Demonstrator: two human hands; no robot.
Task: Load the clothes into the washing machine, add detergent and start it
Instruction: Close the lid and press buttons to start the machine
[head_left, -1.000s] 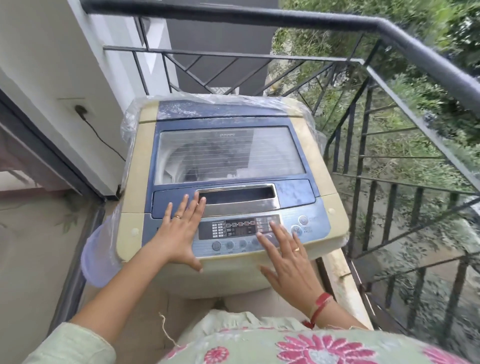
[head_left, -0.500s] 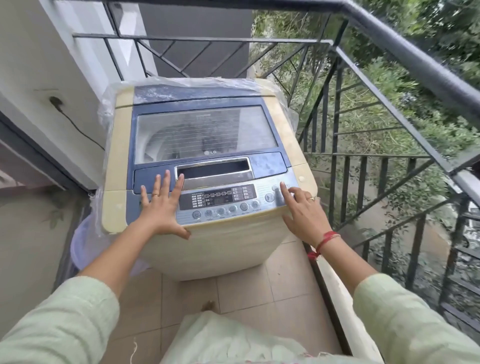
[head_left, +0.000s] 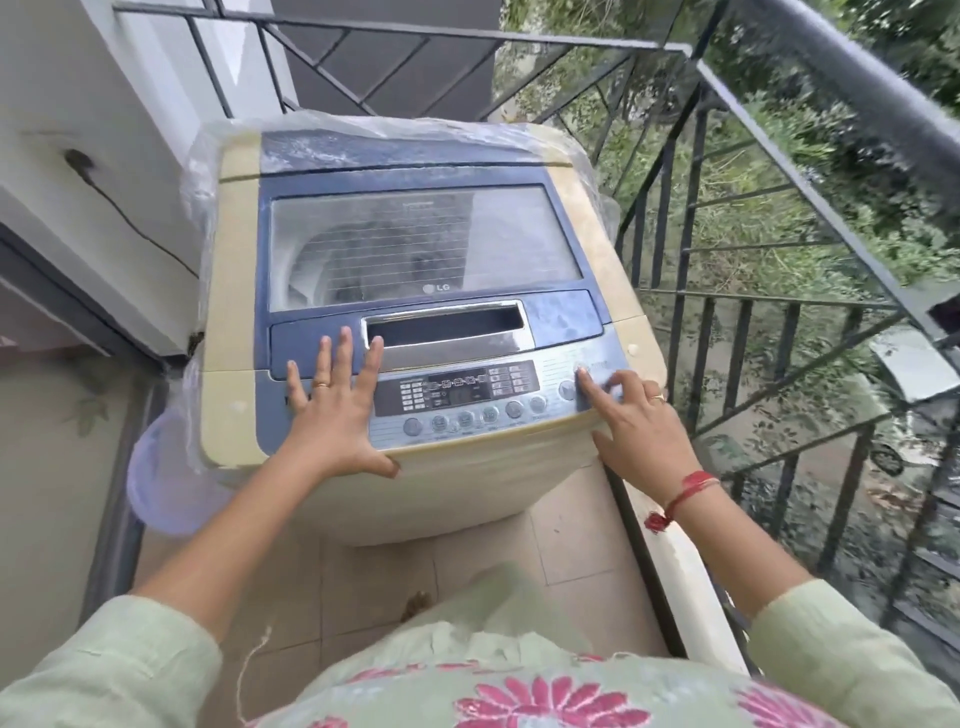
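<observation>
A cream and blue top-loading washing machine (head_left: 234, 332) stands on the balcony with its glass lid (head_left: 421, 244) closed. My left hand (head_left: 337, 410) lies flat with fingers spread on the blue lid edge, left of the control panel (head_left: 457, 392). My right hand (head_left: 634, 421) is at the panel's right end, index finger stretched onto the area beside the round buttons, other fingers curled. Neither hand holds anything. No clothes or detergent show outside the machine; the drum's contents are unclear through the hazy lid.
A black metal railing (head_left: 810, 135) runs close along the right and behind the machine. A white wall (head_left: 78, 130) with a socket and cable is on the left. A pale plastic tub (head_left: 166, 488) sits low at the machine's left. Tiled floor (head_left: 561, 514) lies in front.
My right hand moved from the panel's middle to its right end, index finger now on the panel there. The left hand stayed flat on the lid edge.
</observation>
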